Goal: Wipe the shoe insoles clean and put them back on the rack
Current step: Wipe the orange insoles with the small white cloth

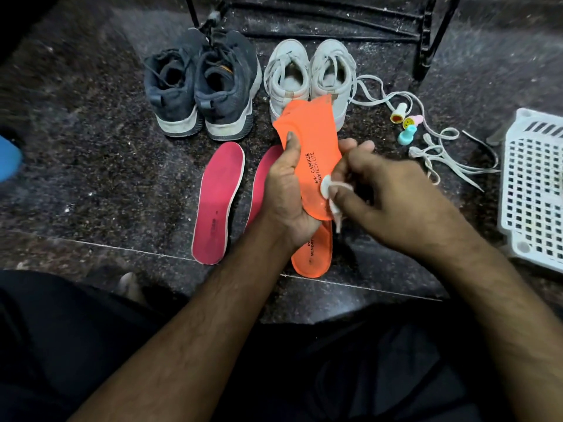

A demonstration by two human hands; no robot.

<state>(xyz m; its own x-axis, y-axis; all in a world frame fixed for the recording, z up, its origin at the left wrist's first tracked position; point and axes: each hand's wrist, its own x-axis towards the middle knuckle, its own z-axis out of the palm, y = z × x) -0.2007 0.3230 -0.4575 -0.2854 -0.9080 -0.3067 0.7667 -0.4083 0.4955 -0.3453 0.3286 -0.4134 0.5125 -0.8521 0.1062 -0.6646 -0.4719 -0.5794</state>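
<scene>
Head view, nearest first: dark-clad knees and two bare forearms reach out over a speckled stone floor [91, 178]. The left hand [286, 196] grips the held insole [307, 147], an orange one, from behind, thumb pressed on its printed face. The right hand [393, 205] pinches a small white wipe [330, 193] against that insole's heel end, fingers curled round the wipe. Under the hands a second orange insole [313, 254] lies flat, partly hidden. Just left of it lie two pink insoles [217, 202], one half covered by the left wrist. Beyond stand dark shoes [201, 86] and white shoes [309, 77], heels toward the person. Loose laces [438, 153] trail right of the white pair, near three small coloured bottles [406, 124]. A white basket [533, 184] sits at the right edge. The rack [426, 38], black and barred, stands farthest.

The wiping looks to be in progress, probably on the first or second of four. The insole is thin and bends, so a hard rub may fold it or pull it from the thumb. A small wipe could slip out or leave patches untouched. The way to the rack runs over both shoe pairs, and a low carry could knock them. Open floor lies left of the pink insoles; the right side is crowded with laces, bottles and basket.
</scene>
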